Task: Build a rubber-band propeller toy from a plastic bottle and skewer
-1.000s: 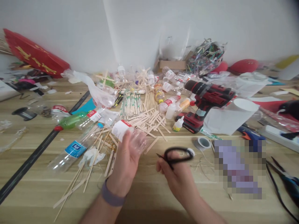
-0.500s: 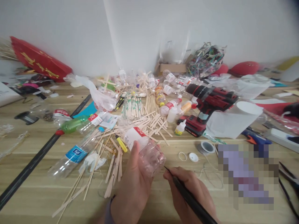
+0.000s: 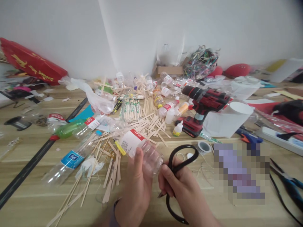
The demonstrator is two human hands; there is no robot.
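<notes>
My left hand (image 3: 134,189) is wrapped round a clear plastic bottle (image 3: 150,159) with a white and red label, thumb along its near side. The bottle lies tilted, its base turned toward my right hand. In my right hand (image 3: 181,186) is a pair of scissors (image 3: 186,161) with large black loop handles. One loop rises above the fingers and the other hangs below. A short tip shows under the fingers; most of the blades are hidden. My right fingers are close to the bottle's base, and I cannot tell whether they touch it.
Loose wooden sticks (image 3: 111,176) and a blue-labelled bottle (image 3: 72,159) lie left of my hands. A red cordless drill (image 3: 205,104) stands beyond, near a small glue bottle (image 3: 178,128). A wire spool (image 3: 204,147) and pliers (image 3: 287,181) lie to the right.
The scissors have turned in my right hand, so the loop handles now face the camera. Their thin tip no longer points at the bottle's base. The view has shifted slightly right.
</notes>
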